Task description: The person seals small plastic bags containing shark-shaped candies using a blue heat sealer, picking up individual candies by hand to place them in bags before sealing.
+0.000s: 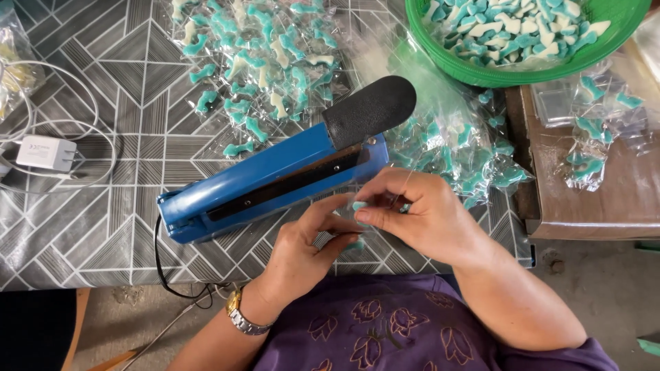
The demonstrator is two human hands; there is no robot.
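- Left hand (pixel 302 244) palm-up at the table (pixel 103 220) edge, fingers half curled under a clear bag (pixel 357 223).
- Right hand (pixel 412 213) arched over it, fingertips pinching the bag's top beside the sealer (pixel 275 175).

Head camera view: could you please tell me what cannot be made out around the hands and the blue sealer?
- Clear bag between the right hand and left hand: the fingers cover most of it, so its contents cannot be counted.
- Blue heat sealer: its black cord drops out of sight below the table edge.
- Green basket: cut off by the top edge.
- White charger: its markings are too small.
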